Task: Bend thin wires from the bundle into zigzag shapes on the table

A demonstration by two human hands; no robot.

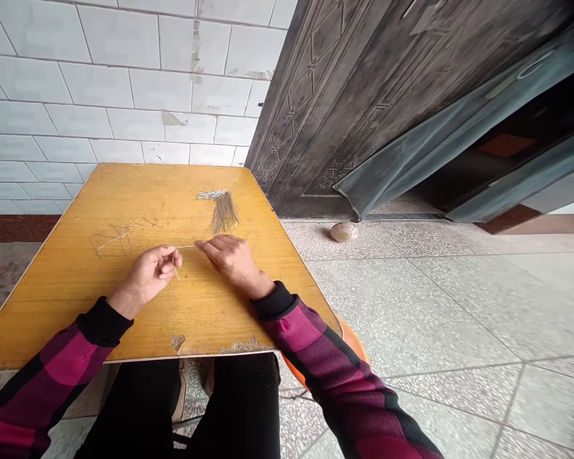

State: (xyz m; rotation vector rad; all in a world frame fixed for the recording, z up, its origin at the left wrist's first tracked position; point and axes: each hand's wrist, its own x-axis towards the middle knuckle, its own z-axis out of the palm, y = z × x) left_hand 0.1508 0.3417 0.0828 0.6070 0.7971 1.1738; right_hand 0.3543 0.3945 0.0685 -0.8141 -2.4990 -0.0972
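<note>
Both hands rest on a yellow wooden table (124, 319). My left hand (148, 275) is curled, its thumb and fingers pinching a thin pale strand (176, 273). My right hand (229, 258) lies palm down beside it, fingers pressed together and pointing left, the fingertips on a fine thread (186, 247) that runs across the tabletop. Further back lies a small bundle of thin brownish fibres (224, 213) bound at the top by a silvery band (212, 194). A few loose fine strands (112, 239) lie to the left.
The table's near edge is chipped (242, 347). A white tiled wall (124, 83) stands behind, and a dark metal door (363, 102) on the right. A small round ball (344, 231) lies on the speckled floor. An orange seat edge (354, 341) shows under my right sleeve.
</note>
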